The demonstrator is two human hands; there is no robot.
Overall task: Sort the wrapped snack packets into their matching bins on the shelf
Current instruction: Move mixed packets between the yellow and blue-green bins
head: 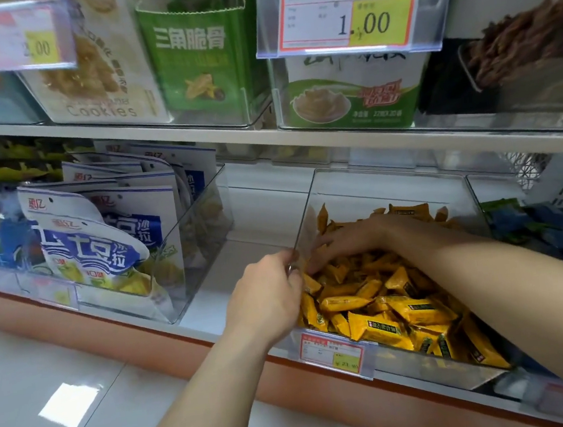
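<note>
A clear plastic bin [366, 184] on the lower shelf is filled with several small orange-yellow wrapped snack packets [382, 310]. My left hand [267, 294] grips the bin's left wall at its front edge, fingers curled over the clear plastic. My right hand [355, 240] reaches in from the right and lies palm down on the packets at the bin's left side, fingers stretched toward the wall. Whether it holds a packet underneath is hidden.
To the left stands another clear bin [202, 227] with blue-and-white bags [94, 245]. Blue-green packets [546, 225] fill a bin at the right. The upper shelf carries green and white boxes [196, 56] and a hanging price tag [350, 10]. A bare shelf gap [250, 223] separates the two bins.
</note>
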